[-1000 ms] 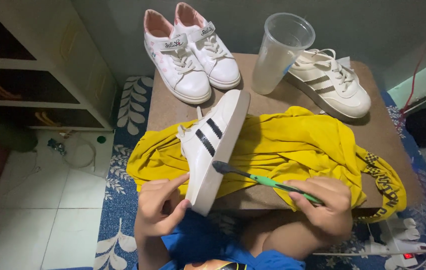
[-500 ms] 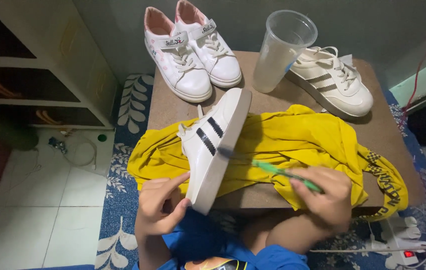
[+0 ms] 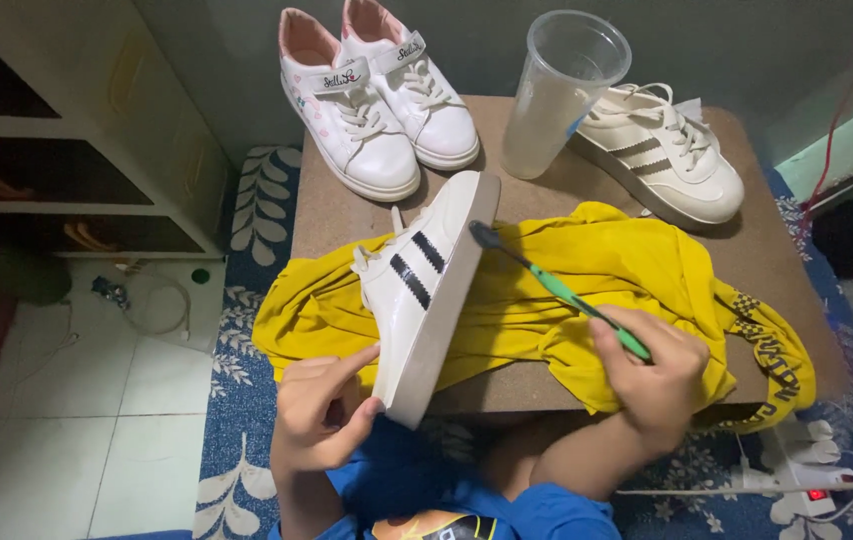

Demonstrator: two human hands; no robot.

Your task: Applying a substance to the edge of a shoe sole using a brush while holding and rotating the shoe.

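Note:
My left hand (image 3: 322, 410) grips the heel end of a white sneaker with black stripes (image 3: 425, 285), held on its side over a yellow cloth (image 3: 587, 290) on a brown board (image 3: 327, 215). In my right hand (image 3: 652, 375) is a green toothbrush (image 3: 562, 290); its dark bristle head touches the sneaker's sole edge near the toe.
A pair of small white strap sneakers (image 3: 372, 95) stands at the board's far left. A clear plastic cup (image 3: 562, 90) and the matching striped sneaker (image 3: 662, 150) sit at the far right. A shelf unit (image 3: 67, 130) is on the left, a power strip (image 3: 812, 480) at lower right.
The toothbrush head has slid along the sole edge from the middle of the sneaker up towards the toe. The left hand keeps its hold.

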